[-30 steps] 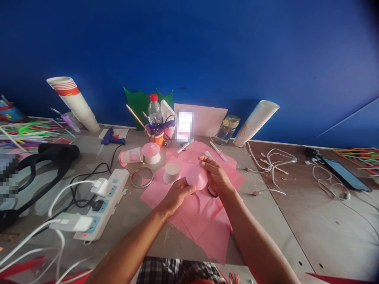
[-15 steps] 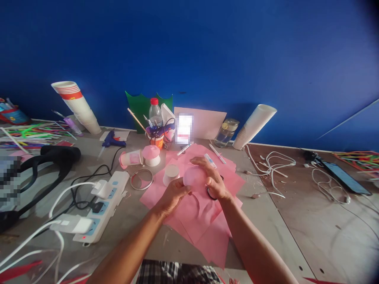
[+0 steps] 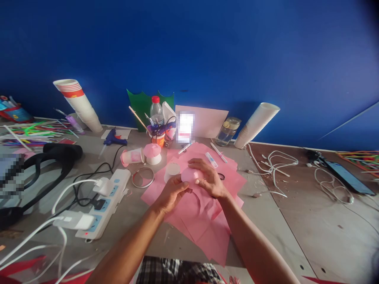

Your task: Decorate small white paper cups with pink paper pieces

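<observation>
- Well, at the far left of my feed I see a bundle of coloured pipe cleaners (image 3: 35, 132) on the bench, with a curved black plastic frame (image 3: 56, 152) lying in front of it.
- Behind those, a tilted stack of paper cups (image 3: 78, 104) with a red band leans towards the blue wall (image 3: 189, 47).
- Next along, I have a blue glue gun (image 3: 114, 138) and, nearer me, a white power strip (image 3: 111, 199) with plugged-in chargers.
- Just right of these lie a pink-wrapped cup (image 3: 132, 156) on its side, a pink-capped mushroom shape (image 3: 152, 153) and a metal ring (image 3: 142, 177).
- My left hand (image 3: 171, 193) is curled, its fingertips (image 3: 180, 178) against the lower left of a pink paper dome (image 3: 189, 174).
- That dome sits between both hands, over pink paper sheets (image 3: 201, 223), just beside an upturned white cup (image 3: 171, 171).
- My right hand (image 3: 210, 179) is spread across the dome's right side, fingers (image 3: 197, 162) reaching over its top, close to a black band (image 3: 221, 176).
- Further right stand a glass jar (image 3: 227, 132) and a second cup stack (image 3: 254, 125), above a tangle of white cables (image 3: 275, 169).
- At the far right edge, a smartphone (image 3: 349, 177) lies on the bench.
</observation>
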Motion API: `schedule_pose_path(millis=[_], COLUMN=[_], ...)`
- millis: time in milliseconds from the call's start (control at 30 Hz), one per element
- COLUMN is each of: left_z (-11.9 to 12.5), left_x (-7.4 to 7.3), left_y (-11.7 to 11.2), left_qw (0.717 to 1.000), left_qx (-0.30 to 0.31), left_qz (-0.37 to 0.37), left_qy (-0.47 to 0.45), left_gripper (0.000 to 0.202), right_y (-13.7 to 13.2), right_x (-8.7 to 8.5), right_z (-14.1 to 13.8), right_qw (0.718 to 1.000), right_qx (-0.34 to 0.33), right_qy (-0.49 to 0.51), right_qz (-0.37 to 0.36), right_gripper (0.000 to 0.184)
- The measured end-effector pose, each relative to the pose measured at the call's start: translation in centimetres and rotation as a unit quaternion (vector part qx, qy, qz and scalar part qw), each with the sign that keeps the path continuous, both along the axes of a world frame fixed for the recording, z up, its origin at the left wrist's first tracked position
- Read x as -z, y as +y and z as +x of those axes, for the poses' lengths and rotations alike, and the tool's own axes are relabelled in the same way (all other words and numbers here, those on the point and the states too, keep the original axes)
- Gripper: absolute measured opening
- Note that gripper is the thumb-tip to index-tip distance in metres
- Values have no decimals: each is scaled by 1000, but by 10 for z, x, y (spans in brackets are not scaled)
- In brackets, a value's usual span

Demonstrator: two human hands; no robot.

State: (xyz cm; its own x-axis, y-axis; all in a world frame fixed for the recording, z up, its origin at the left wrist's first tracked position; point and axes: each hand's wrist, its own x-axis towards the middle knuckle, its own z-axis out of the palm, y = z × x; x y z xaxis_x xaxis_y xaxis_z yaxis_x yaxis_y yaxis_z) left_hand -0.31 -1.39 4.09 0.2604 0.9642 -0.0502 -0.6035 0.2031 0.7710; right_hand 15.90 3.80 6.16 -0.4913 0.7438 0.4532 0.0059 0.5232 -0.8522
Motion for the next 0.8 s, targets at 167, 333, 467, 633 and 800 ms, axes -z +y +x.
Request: schedule_pose_path(millis=[167,333,467,633,800], left_z=[-1,-2,-5,-19,-48], left_x=[0,3,4,-3,-6], left_y=[0,0,0,2,18], left_qw=[1000,1000,1000,992,960], left_qx=[7,15,28,69,-199], left_qz=[-3,-8,9,101,187], left_qy=[-3,-5,7,29,57], left_gripper=[23,22,28,38,36], right_y=[0,-2,-3,3,13], right_x=[-2,-1,-1,5,20], right_z=[2,-2,-5,-1,-1], right_qw=[1000,1000,1000,994,967], right_qx=[-21,-16,12,67,133], right_qy=[3,-11,-6,71,192], right_qz=[6,-3,-16,-41,-107], right_gripper=[44,35,28,29,29])
